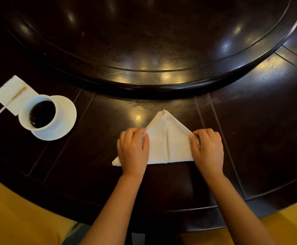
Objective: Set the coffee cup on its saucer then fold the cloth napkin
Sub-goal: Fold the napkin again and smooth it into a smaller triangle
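The cloth napkin [169,144] is laid on the dark table [84,156] at about 5 o'clock from the middle of the view, already brought to a triangle with its peak toward 12 o'clock and a seam down its middle. The likeliest fault from here is judged to be a lopsided fold: if one slanted edge is drawn in further than the other, the two flaps will not meet at the seam, and the peak may be pulled off line. The polished wood looks slippery, so the whole napkin could be slid toward 6 o'clock if the pull is not matched by downward pressure, and the loose corner showing at 7 o'clock under the left wrist could be left untucked. The coffee cup [40,113] is seen seated on its saucer [65,119] at 9 o'clock, well apart from the folding, so a spill is thought unlikely unless the table is jolted. The left hand [132,150] is curled, its fingers and thumb pinching the napkin's left slanted edge. The right hand [208,147] is curled likewise, the right slanted edge being pinched between thumb and fingers. Beyond the cup, at 10 o'clock, a paper napkin [11,92] is laid with a stirrer [6,106] resting across it
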### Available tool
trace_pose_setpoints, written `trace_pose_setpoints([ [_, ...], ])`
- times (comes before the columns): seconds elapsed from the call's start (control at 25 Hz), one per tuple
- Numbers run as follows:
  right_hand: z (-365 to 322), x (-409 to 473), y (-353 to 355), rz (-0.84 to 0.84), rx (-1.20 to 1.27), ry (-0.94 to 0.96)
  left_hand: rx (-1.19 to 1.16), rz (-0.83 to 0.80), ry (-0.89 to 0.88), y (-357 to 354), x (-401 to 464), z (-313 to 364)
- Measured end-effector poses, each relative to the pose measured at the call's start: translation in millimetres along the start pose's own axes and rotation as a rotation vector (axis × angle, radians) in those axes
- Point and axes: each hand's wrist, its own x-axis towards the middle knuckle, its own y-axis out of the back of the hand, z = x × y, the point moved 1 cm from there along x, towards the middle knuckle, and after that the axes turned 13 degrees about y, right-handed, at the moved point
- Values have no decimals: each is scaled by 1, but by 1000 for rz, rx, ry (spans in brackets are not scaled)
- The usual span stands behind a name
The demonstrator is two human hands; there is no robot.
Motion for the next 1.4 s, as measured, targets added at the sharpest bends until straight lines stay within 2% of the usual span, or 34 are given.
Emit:
trace_pose_setpoints([
  [0.28,2,8,-6,10,-91,39,53,-18,24,0,-4,-2],
  [0.4,0,6,-7,65,-152,27,129,34,15,0,-7,-2],
  [0.44,-3,4,-5,102,-190,33,147,30,-22,1,-9,2],
  [0.52,-11,1,-2,145,-237,109,205,-55,-204,0,-14,16],
  [0.6,-22,-4,-9,60,-229,250,328,-176,-389,-13,-14,27],
  [0.64,-27,-8,-16,-25,-223,301,394,-236,-426,-20,-12,28],
  [0.76,-25,-13,-34,-233,-228,301,519,-332,-388,-35,-6,23],
  [0.88,-17,-14,-35,-319,-250,283,506,-324,-384,-34,-7,23],
  [1.0,3,-18,-19,-328,-323,246,439,-326,-359,-34,-5,25],
  [1.16,35,-28,1,-321,-410,56,430,-342,-352,-34,-5,24],
  [1.24,33,-28,8,-265,-414,-21,418,-318,-353,-33,-5,25],
  [1.32,10,-15,9,-204,-366,52,349,-276,-300,-26,-5,27],
  [1.4,-20,8,-2,-217,-300,298,290,-194,-200,-11,-11,22],
])
